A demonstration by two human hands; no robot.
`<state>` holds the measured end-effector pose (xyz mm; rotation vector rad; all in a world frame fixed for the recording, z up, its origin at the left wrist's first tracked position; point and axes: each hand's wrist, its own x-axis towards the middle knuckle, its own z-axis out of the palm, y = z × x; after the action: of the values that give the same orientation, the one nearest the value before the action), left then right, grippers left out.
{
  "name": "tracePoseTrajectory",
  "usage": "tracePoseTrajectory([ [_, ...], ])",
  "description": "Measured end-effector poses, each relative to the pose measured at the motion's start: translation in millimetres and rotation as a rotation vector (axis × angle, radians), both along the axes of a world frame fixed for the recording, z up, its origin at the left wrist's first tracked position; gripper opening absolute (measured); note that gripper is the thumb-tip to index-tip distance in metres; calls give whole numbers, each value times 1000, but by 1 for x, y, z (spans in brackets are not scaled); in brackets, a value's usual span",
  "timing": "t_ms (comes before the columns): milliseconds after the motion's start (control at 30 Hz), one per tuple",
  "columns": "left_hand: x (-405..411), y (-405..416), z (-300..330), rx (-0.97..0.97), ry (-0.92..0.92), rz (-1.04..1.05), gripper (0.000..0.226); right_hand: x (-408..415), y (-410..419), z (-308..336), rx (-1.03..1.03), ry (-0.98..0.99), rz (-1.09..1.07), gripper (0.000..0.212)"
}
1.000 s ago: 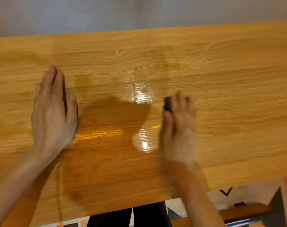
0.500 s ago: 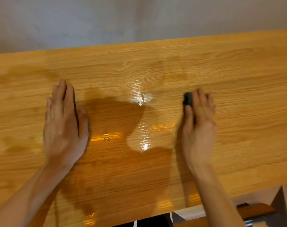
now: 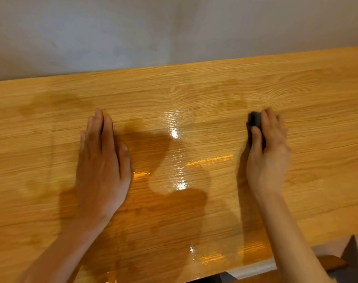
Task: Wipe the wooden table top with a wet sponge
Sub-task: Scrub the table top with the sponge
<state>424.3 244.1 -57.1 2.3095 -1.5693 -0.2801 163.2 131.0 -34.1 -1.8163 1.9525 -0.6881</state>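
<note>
Mid-wipe, I'd say: my right hand (image 3: 267, 152) has the sponge (image 3: 254, 119) pressed to the wooden table top (image 3: 194, 94) at approx 2 o'clock from frame centre, fingers laid over it w/ thumb along its near side, so it's gripped. Left hand (image 3: 103, 160) lies flat at 9 o'clock, fingers together, bracing on the wood, holding nothing. Next move prob calls for steady downward pressure and a stroke toward 3 o'clock, where the surface looks dull and dry. Sponge is small, dark, mostly hidden under the fingers; can't tell how wet. Glossy wet patch (image 3: 178, 160) shines between the hands.
</note>
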Motion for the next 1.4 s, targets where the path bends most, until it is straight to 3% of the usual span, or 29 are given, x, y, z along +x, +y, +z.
tracePoseTrajectory([
  [67, 1, -1, -1, 2, -4, -1, 57, 34, 4, -3, -31, 28, 19, 40],
  [200, 3, 0, -2, 7, -22, 5, 57, 133, 35, -22, -110, 29, 364, 42],
  [333, 1, 0, -3, -28, -14, 18, 57, 118, 26, -18, -82, 8, 603, 44],
  [400, -1, -1, -1, -46, 4, 28, 56, 68, 7, -11, -23, 18, 557, 45],
  [500, -6, 0, 2, -72, 2, 28, 55, -11, -23, -1, 26, 16, 326, 41],
  [600, -4, -1, 1, -82, 10, 11, 56, -20, -31, 0, 38, -24, 117, 41],
  [667, -1, -1, -2, -58, 19, 17, 56, 19, -26, -4, -15, 5, 181, 43],
  [800, -1, -2, -1, -4, 81, 71, 57, 123, 6, -10, -43, 118, 557, 53],
  [900, -5, -3, 5, 38, 87, 85, 58, 125, -3, -7, -37, 87, 755, 52],
  [1000, -4, -4, 9, 45, 135, 115, 60, 56, -42, -12, -22, 208, 706, 60],
  [1167, 1, -23, 11, -43, 120, 63, 56, -39, -93, -4, 51, 16, 250, 43],
  [1400, 9, -56, 3, -57, 93, 89, 54, -34, -50, -4, 60, 29, 591, 52],
])
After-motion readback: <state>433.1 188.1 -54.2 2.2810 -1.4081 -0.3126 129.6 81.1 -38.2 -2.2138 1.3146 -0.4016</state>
